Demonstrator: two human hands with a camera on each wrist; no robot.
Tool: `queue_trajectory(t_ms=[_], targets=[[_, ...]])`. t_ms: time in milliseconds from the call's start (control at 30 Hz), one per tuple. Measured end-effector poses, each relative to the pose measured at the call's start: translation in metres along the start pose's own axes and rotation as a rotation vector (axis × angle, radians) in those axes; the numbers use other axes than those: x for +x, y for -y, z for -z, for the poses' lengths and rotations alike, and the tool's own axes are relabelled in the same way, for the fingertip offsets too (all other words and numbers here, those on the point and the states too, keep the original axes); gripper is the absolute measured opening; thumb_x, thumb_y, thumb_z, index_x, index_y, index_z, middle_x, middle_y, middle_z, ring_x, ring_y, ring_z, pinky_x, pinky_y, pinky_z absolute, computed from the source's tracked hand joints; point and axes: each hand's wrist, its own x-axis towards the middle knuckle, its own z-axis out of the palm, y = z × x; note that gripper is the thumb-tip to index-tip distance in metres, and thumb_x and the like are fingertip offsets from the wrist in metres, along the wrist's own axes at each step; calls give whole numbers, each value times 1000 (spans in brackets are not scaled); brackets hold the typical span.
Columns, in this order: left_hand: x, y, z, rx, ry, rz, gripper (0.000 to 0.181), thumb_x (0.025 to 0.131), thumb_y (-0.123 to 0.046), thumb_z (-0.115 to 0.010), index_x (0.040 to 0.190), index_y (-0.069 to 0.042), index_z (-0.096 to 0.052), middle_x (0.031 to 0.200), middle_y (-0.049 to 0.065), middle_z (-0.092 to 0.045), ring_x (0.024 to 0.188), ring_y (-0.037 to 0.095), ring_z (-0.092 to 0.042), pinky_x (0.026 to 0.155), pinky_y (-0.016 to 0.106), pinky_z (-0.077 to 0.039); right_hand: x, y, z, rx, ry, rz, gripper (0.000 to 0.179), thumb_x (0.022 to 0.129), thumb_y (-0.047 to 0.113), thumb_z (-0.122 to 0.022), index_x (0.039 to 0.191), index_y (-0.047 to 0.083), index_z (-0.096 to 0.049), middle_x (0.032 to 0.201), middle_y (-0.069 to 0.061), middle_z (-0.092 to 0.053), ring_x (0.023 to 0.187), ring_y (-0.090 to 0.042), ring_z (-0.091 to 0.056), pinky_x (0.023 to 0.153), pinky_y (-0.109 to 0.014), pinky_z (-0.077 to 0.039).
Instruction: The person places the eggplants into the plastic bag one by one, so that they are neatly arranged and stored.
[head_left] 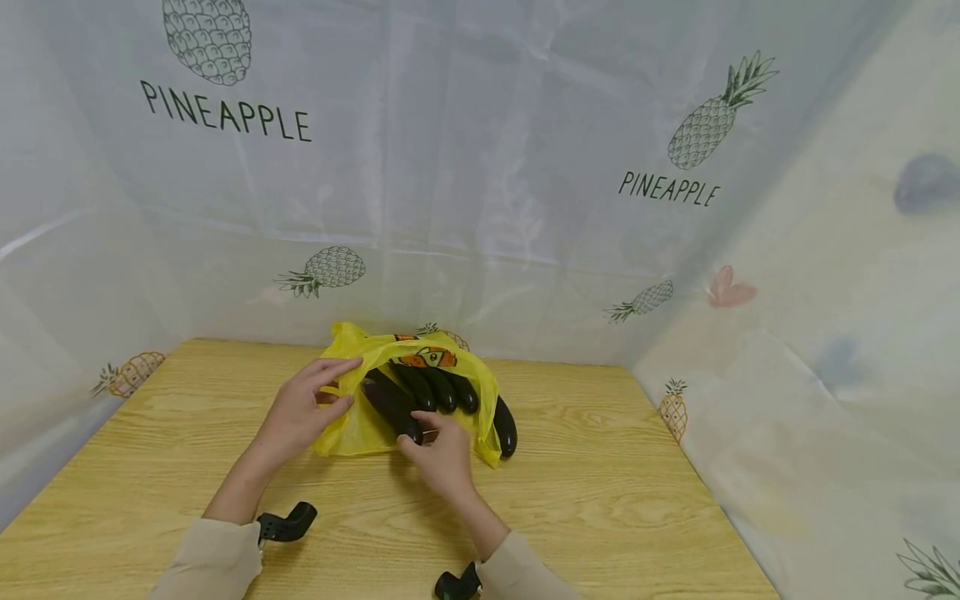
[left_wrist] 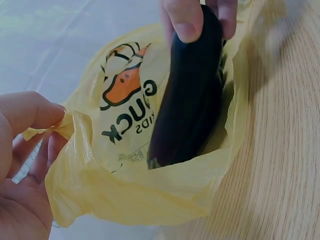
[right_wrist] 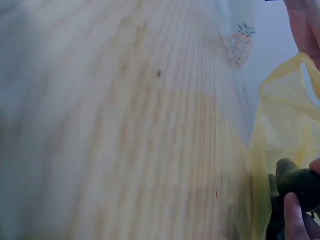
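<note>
A yellow plastic bag lies on its side with its mouth toward me, a duck print on it. My left hand pinches the bag's rim at the left, thumb and fingers on the film. My right hand grips the near end of a dark eggplant; the eggplant's far end lies inside the mouth of the bag. In the right wrist view, fingers hold a dark eggplant at the lower right. Several other eggplants lie side by side deeper in the bag.
Another eggplant shows at the bag's right edge. Everything rests on a wood-grain table. A pale curtain printed with pineapples hangs behind the table, and another sheet stands along the right side.
</note>
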Motion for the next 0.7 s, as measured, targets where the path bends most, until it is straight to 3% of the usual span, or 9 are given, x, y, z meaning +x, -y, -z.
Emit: queue_trajectory(t_ms=[267,500,700], targets=[[-1,1,1,-11,-1,1,59,97,1,-76,152,-13,-61,142,10,-62,108,25,-66,87,29,-62,1,3,-15,-13,-58,5,37,83,15,-86,118,5,-80,95,-8,-77,76,-10,-68,69,-22,-58],[-1,3,1,-13,0,-5,59,97,1,-75,153,-14,-61,143,9,-61,110,25,-66,87,33,-63,2,3,-27,-28,-55,-48,37,82,14,-88,117,5,-80,94,-5,-75,74,-5,-60,67,-23,-54],[-1,1,1,-11,-2,-11,59,97,1,-76,152,-13,-61,142,10,-62,110,26,-67,86,28,-62,1,0,-30,-43,-51,-20,36,82,12,-87,116,5,-79,94,-6,-75,71,-3,-56,65,-21,-52]])
